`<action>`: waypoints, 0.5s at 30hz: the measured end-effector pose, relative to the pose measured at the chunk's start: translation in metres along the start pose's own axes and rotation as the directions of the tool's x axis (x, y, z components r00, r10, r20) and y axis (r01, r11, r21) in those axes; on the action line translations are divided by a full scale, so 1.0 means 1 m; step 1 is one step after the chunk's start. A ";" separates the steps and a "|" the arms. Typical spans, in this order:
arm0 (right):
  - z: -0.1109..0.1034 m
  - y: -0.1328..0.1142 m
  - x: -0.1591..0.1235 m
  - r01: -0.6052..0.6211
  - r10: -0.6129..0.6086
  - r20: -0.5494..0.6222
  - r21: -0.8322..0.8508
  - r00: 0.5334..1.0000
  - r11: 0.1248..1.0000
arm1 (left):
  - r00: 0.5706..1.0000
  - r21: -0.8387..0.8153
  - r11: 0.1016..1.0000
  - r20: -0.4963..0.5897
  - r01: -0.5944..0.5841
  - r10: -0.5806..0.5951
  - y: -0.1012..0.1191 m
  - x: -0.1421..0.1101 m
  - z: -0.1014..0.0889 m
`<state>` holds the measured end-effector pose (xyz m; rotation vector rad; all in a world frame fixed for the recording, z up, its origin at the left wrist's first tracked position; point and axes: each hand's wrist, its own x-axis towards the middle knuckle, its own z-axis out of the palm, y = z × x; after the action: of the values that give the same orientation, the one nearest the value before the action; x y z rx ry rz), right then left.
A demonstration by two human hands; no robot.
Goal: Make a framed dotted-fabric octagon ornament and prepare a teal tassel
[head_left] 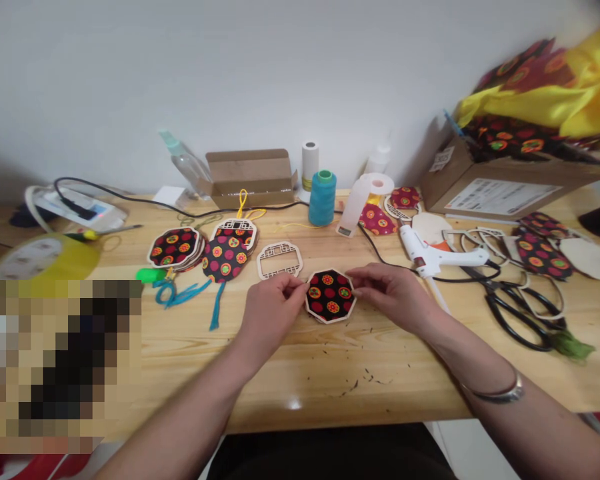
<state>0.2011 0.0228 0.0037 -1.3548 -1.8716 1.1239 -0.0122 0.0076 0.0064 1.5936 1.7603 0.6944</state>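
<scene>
Both forearms reach in over the bench [330, 373] edge. Left hand [270, 310] and right hand [397, 293] pinch an octagonal fabric-covered piece [331, 295] by opposite edges, fingers closed lightly on it, flat on pale wood at centre. Risk, likely: uneven pull skews the black floral cloth on its wooden backing. Fretwork frame [279, 259] just behind; glue gun [430, 253], scissors [517, 313] at right.

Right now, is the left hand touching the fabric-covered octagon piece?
Touching. The head view shows the left hand with its fingertips on the left edge of the fabric-covered octagon piece, no gap visible; the right hand meets its right edge.
</scene>
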 end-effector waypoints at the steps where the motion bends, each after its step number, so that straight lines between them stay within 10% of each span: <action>1: 0.000 0.000 0.000 -0.001 0.001 -0.006 -0.006 1.000 1.000 | 1.000 0.009 1.000 0.002 0.000 0.000 0.001 0.000 0.000; 15: 0.000 -0.005 -0.001 -0.123 0.128 -0.036 0.114 0.991 0.986 | 1.000 -0.082 0.997 0.013 -0.001 0.002 0.004 -0.003 -0.003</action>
<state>0.1992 0.0213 0.0076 -1.4381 -1.6869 1.2326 -0.0114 0.0057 0.0115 1.5416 1.7000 0.7458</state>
